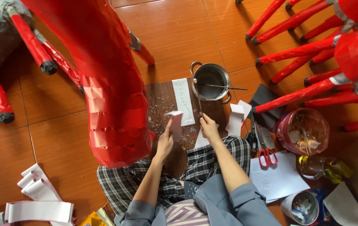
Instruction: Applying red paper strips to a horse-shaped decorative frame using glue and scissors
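Red paper figure (112, 96) crowds left hand (165, 142); pot (210, 79) beyond right hand (208, 127).

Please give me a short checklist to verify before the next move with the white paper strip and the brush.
1. Left hand holds the white paper strip: ok.
2. Right hand grips the brush: ok.
3. Brush tip reaches the metal pot: ok, it lies at the rim.
4. Paste in the pot: cannot tell, inside is dark.
5. Another white strip lies flat on the brown board: ok.
6. Red scissors lie apart from both hands: ok.
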